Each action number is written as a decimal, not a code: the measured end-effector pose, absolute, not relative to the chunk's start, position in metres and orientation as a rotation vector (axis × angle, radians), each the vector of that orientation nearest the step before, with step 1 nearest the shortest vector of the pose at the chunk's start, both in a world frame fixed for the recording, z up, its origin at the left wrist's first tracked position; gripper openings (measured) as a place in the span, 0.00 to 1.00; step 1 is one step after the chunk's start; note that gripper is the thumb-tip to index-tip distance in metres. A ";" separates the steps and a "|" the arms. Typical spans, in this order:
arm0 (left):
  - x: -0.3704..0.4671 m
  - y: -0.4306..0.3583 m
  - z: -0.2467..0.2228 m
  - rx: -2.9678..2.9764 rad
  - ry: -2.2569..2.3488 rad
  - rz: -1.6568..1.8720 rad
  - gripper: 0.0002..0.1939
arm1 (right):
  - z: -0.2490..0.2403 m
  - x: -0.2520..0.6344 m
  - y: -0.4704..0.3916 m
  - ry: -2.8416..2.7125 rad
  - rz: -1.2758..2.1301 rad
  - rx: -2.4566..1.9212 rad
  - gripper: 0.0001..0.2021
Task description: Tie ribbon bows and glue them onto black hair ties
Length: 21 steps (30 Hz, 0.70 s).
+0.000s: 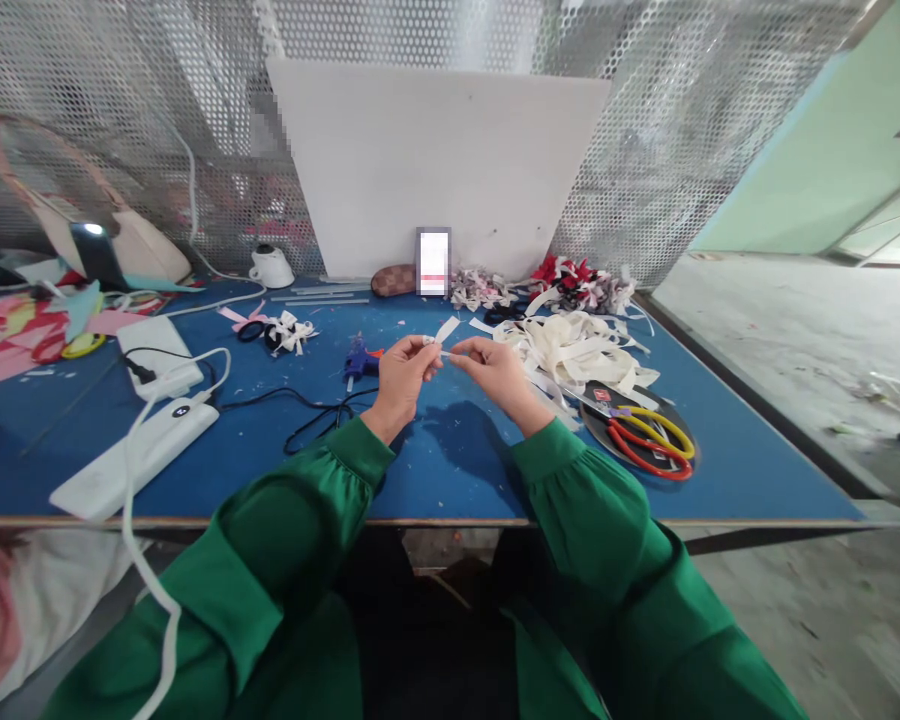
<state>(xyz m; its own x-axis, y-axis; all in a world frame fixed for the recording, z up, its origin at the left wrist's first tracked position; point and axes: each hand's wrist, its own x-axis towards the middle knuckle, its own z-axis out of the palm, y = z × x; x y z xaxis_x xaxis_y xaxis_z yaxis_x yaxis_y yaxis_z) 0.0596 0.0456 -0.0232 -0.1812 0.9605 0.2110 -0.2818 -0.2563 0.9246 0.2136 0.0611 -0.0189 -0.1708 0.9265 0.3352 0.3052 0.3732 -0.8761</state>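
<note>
Above the middle of the blue table (450, 490), my left hand (403, 380) pinches a short white ribbon strip (447, 329), whose free end sticks up past the fingertips. My right hand (499, 376) is closed too, its thumb and forefinger on a thin white end of the ribbon beside the left fingertips. A blue glue gun (360, 360) lies just left of my left hand. A heap of cream-white ribbon strips (581, 348) spreads to the right of my right hand.
Scissors with red and yellow handles (649, 440) rest on a dark round plate at the right. White power strips (142, 455) and cables lie at the left. A lit phone (433, 262) leans against a white board (450, 160), near ribbon bows (581, 285).
</note>
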 end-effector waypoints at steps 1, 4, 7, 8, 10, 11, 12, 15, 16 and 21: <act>0.059 0.046 -0.022 1.065 0.949 1.618 0.08 | -0.019 0.214 0.061 -1.767 0.770 -1.131 0.10; 0.059 0.045 -0.022 1.073 0.947 1.588 0.08 | -0.018 0.214 0.060 -1.881 0.684 -1.136 0.12; 0.061 0.045 -0.023 1.096 0.968 1.576 0.08 | -0.017 0.213 0.058 -1.844 0.643 -1.105 0.12; 0.061 0.045 -0.024 1.102 0.979 1.574 0.08 | -0.017 0.212 0.057 -1.825 0.650 -1.085 0.12; 0.062 0.046 -0.025 1.113 1.005 1.561 0.08 | -0.017 0.210 0.055 -1.804 0.697 -1.029 0.12; 0.062 0.046 -0.026 1.117 1.016 1.550 0.09 | -0.018 0.209 0.055 -1.794 0.729 -1.003 0.12; 0.062 0.047 -0.027 1.121 1.026 1.541 0.09 | -0.018 0.208 0.054 -1.782 0.757 -0.985 0.12; 0.061 0.047 -0.027 1.130 1.039 1.549 0.09 | -0.018 0.208 0.054 -1.748 0.760 -0.995 0.12; 0.061 0.047 -0.027 1.130 1.041 1.558 0.09 | -0.017 0.210 0.054 -1.739 0.741 -1.006 0.11; 0.060 0.047 -0.024 1.085 1.065 1.582 0.07 | -0.012 0.219 0.057 -1.716 0.822 -1.049 0.09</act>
<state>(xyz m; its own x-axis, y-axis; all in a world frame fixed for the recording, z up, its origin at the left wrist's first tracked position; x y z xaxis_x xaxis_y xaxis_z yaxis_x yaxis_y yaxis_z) 0.0596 0.0466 -0.0244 -0.1967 0.9656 0.1702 -0.2053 -0.2103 0.9558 0.2188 0.0570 -0.0120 -0.2013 0.9092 0.3645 0.2857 0.4104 -0.8660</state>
